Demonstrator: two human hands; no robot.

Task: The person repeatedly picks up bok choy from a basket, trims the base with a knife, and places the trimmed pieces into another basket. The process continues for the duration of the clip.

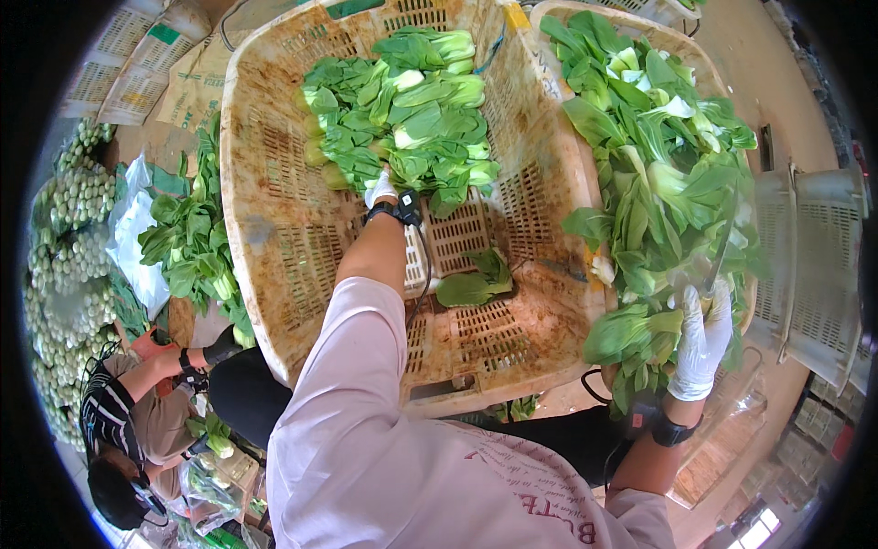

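Observation:
My left hand (382, 189) wears a white glove and reaches down into a large stained plastic crate (264, 226). Its fingers are at the near edge of rows of bok choy (432, 123), and leaves hide whether they grip any. A separate bok choy (475, 283) lies on the crate floor, close to me. My right hand (701, 336), also gloved in white, is closed around a knife (721, 247), whose blurred blade points away from me. Beneath it is a second crate heaped with loose bok choy (675, 178), some of it spilling over the near side.
At the lower left a co-worker (130, 412) in a striped top sits beside bok choy (199, 240) and a white plastic bag (140, 237). Stacked vegetables (72, 274) line the far left. Pale plastic crates (823, 267) stand at the right.

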